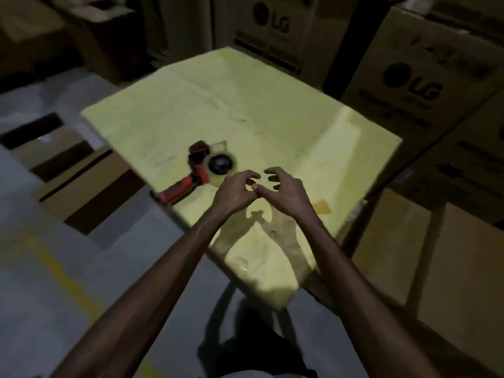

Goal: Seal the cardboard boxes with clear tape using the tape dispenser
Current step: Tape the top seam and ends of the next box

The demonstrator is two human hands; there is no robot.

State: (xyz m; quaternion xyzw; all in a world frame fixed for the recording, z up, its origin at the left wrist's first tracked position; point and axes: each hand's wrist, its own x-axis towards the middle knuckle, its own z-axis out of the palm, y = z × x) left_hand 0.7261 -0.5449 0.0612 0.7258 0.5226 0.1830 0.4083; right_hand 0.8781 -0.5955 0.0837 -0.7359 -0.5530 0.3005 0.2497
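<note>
A big cardboard box (245, 105) with its flaps closed fills the middle, its top lit pale yellow. A red tape dispenser (200, 170) with a roll of clear tape (221, 165) lies on its side on the box's left part, handle toward the near-left edge. My left hand (236, 190) and my right hand (285, 190) hover together just right of the dispenser, above the box top. Their fingers are spread and half bent, and the fingertips meet between the hands. I see nothing held in either hand; any clear tape there is too faint to tell.
Tall printed cartons (275, 28) stand behind the box and more cartons (409, 85) are stacked at the right. Flattened cardboard (81, 184) lies on the grey floor at the left. A small brown tape patch (321, 208) sits on the box near my right hand.
</note>
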